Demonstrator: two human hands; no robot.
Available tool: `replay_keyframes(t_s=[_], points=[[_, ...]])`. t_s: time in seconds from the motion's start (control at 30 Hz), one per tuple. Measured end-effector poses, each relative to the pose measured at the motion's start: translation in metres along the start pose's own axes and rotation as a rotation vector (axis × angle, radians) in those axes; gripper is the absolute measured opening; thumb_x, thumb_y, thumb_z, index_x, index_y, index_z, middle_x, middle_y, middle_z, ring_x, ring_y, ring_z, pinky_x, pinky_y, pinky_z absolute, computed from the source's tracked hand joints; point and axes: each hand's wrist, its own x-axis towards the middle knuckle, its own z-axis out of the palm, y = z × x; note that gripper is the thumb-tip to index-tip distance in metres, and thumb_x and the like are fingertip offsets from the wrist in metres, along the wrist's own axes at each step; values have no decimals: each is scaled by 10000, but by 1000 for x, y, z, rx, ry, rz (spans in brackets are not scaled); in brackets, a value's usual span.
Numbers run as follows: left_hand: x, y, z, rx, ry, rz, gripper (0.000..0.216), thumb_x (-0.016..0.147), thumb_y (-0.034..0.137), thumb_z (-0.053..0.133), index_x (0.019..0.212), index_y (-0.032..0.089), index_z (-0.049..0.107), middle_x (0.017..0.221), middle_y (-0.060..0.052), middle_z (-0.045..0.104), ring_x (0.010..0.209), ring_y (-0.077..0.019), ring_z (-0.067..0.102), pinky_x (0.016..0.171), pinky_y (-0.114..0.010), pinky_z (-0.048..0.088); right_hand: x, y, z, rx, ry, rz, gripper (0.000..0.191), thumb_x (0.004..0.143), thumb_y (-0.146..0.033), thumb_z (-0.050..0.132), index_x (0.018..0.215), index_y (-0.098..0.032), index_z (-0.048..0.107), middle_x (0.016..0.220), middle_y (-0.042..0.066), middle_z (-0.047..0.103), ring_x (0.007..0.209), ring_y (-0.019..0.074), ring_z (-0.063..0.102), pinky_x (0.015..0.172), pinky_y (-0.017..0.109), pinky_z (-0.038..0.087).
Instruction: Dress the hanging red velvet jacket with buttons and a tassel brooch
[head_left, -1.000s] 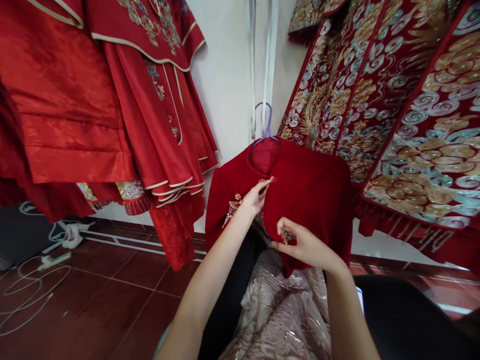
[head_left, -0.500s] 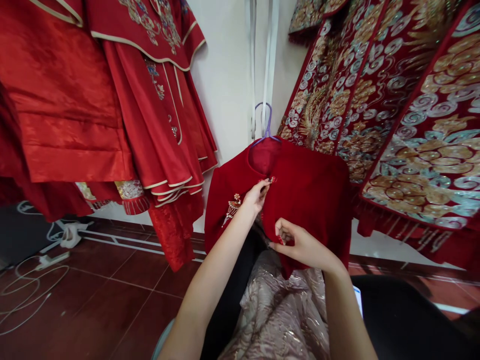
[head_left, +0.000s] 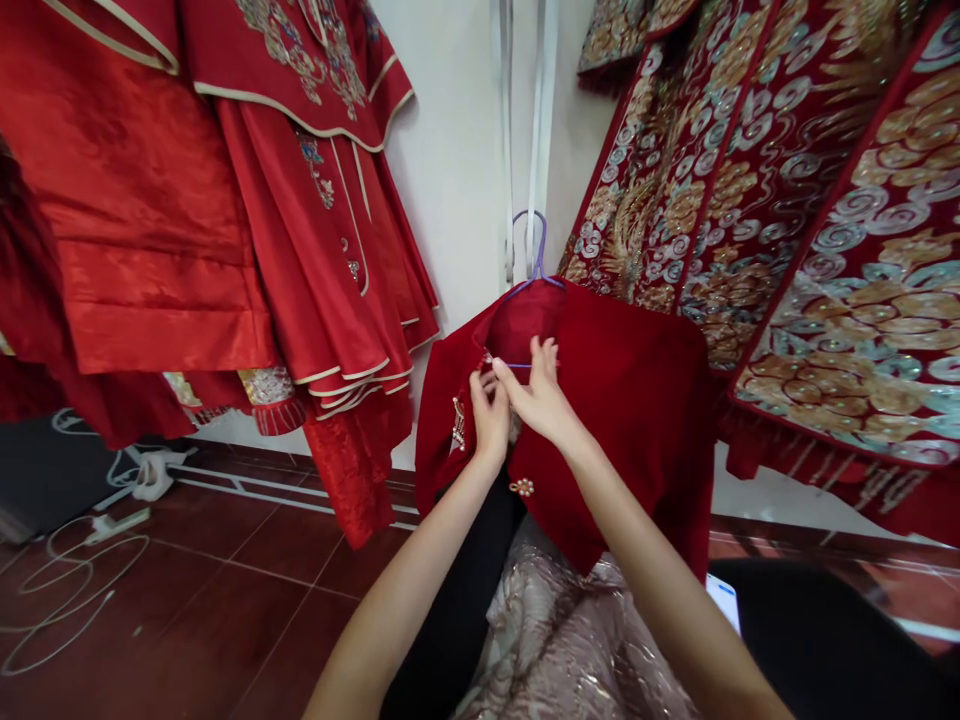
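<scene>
The right hand (head_left: 546,398) is now higher over the red jacket (head_left: 637,400), grip apart; the left hand (head_left: 490,412) pinches its front edge.

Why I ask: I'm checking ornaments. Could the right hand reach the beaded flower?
Probably yes: the beaded flower lies uncovered on the red jacket, just below the right hand.

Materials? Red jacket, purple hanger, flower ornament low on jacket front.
Red jacket: probably velvet; soft, matte, nap-like shading. Purple hanger: thin, smooth bent rod; maybe plastic-coated wire, core hidden. Flower ornament: pearly beads, pale highlights; glass or plastic unclear.
</scene>
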Motion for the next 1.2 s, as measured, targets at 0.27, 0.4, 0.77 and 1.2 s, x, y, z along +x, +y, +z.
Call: replay_keyframes(t_s=[0.27, 0.4, 0.77, 1.2], points=[[58, 19, -46, 764, 114, 466, 583, 860, 320, 505, 1396, 183, 322, 1472, -171, 327, 1403, -262, 280, 1153, -422, 225, 20, 46, -85, -609, 257, -75, 866, 883, -624, 371, 1400, 65, 290, 1407, 355, 332, 1341, 437, 309, 1060, 570, 271], [79, 27, -41, 884, 36, 586, 590, 845, 309, 515, 1391, 186, 329, 1496, -163, 306, 1416, -269, 249, 1153, -451, 210, 32, 57, -134, -634, 261, -212, 632, 910, -536, 395, 1305, -43, 419, 1229, 262, 537, 1146, 351, 528, 963, 473, 402], [91, 38, -33, 1018, -34, 485, 367, 841, 391, 549, 1133, 169, 525, 1278, -164, 520, 1236, -283, 473, 1055, -408, 343, 67, 57, -177, -844, 145, -91, 535, 895, -627, 400, 1003, -133, 578, 1074, 232, 609, 1020, 305, 542, 832, 408, 382], [116, 70, -39, 1317, -198, 101, 343, 879, 407, 377, 995, 161, 586, 1115, -189, 667, 1061, -321, 618, 852, -371, 441, 77, 56, -191, -726, 24, 82, 552, 753, -486, 664, 1105, -72, 568, 1002, 202, 636, 810, 196, 565, 722, 343, 404]])
